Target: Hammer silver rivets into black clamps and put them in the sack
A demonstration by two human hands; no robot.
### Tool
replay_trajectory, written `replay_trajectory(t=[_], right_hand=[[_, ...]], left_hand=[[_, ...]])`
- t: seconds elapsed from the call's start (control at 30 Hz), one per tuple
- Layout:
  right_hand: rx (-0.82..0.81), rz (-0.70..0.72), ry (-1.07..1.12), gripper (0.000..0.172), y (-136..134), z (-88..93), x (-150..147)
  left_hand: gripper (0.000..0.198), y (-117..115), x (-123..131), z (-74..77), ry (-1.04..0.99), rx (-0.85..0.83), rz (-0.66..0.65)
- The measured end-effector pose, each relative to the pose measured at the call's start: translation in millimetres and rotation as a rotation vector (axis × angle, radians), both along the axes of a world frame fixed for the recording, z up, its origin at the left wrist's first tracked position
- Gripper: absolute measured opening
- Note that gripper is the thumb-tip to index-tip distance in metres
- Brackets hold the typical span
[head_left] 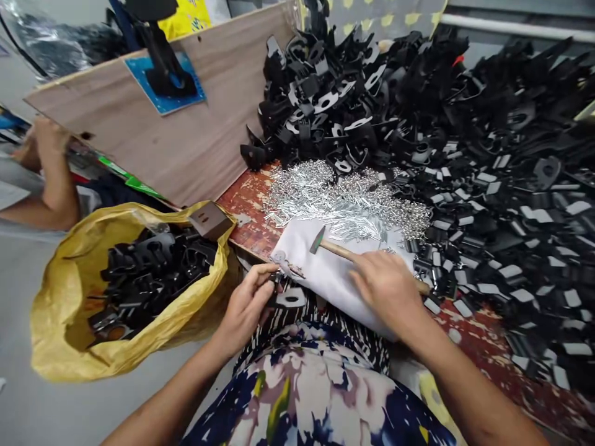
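My right hand (388,286) is wrapped round the wooden handle of a hammer (337,249). The hammer's small metal head is above a white cloth or sheet (309,263) at the table edge. My left hand (246,303) is closed, thumb and forefinger pinched at the edge of that sheet. Right by these fingers is a black plastic part with a pale, holed face (291,298); the fingers partly hide where they grip it. Beyond the sheet lies a heap of shiny metal pins (320,192).
Black plastic parts (465,124) pile over the back and right of the worn red table (248,198). A yellow sack (60,310) of black parts stands at left, a brown block (210,220) on its rim. Behind is a wooden board (218,111); another person's arm (58,179) shows far left.
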State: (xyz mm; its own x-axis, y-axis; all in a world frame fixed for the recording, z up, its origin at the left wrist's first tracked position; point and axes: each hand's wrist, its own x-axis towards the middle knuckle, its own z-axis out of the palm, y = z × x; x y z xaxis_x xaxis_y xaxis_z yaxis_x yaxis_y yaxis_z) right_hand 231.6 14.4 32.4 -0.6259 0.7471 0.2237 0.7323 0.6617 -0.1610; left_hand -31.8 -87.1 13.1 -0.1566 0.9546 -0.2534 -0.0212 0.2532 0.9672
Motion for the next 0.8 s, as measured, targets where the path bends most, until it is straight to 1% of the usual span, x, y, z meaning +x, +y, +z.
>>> replay_trajectory(t=[0.03,0.07,0.1,0.17,0.23,0.3,0.37,0.47,0.53,0.57,0.63,0.7,0.73,0.8], right_hand=[[0.039,-0.081,-0.089,0.014,7.7,-4.4,8.4],[0.066,-0.129,-0.172,0.01,14.4,-8.4,15.2],[0.075,-0.142,-0.236,0.01,19.4,-11.8,20.1],[0.055,-0.122,-0.285,0.011,23.2,-16.8,25.9],[-0.023,-0.142,-0.289,0.011,19.5,-18.9,30.7],[-0.127,-0.197,-0.258,0.015,10.6,-17.5,39.2],[-0.184,-0.185,-0.158,0.03,-1.4,-11.6,51.3],[-0.137,-0.077,0.105,0.049,-22.0,2.3,66.1],[-0.087,-0.035,0.252,0.057,-35.1,8.1,67.6],[-0.07,-0.017,0.292,0.06,-40.7,8.2,65.7],[-0.047,0.016,0.276,0.062,-48.7,3.0,59.3],[-0.045,0.035,0.174,0.058,-51.8,-5.5,54.0],[-0.046,0.036,0.136,0.057,-52.2,-9.2,52.7],[-0.03,0.013,0.144,0.058,-52.0,-13.2,52.8]], left_hand=[[0.037,0.0,-2.9,-0.5,0.005,-0.037,-0.011],[0.039,1.9,-2.8,-2.0,0.001,-0.06,-0.02],[0.039,5.3,0.4,-4.7,-0.005,-0.069,-0.027],[0.039,15.3,13.7,-13.1,-0.006,-0.063,-0.035],[0.038,25.8,30.4,-23.8,0.033,-0.042,-0.031],[0.036,33.7,43.6,-33.6,0.117,0.005,-0.015],[0.035,37.7,50.1,-39.9,0.237,0.068,-0.01],[0.04,37.9,50.8,-43.2,0.382,0.132,-0.02],[0.041,36.5,50.0,-44.2,0.418,0.143,-0.017],[0.041,35.9,50.0,-44.8,0.422,0.144,-0.008],[0.041,35.1,50.8,-46.5,0.425,0.139,0.017],[0.041,35.0,52.2,-48.2,0.429,0.137,0.046],[0.04,35.1,52.8,-48.7,0.426,0.138,0.054],[0.04,35.4,53.2,-49.2,0.405,0.134,0.052]])
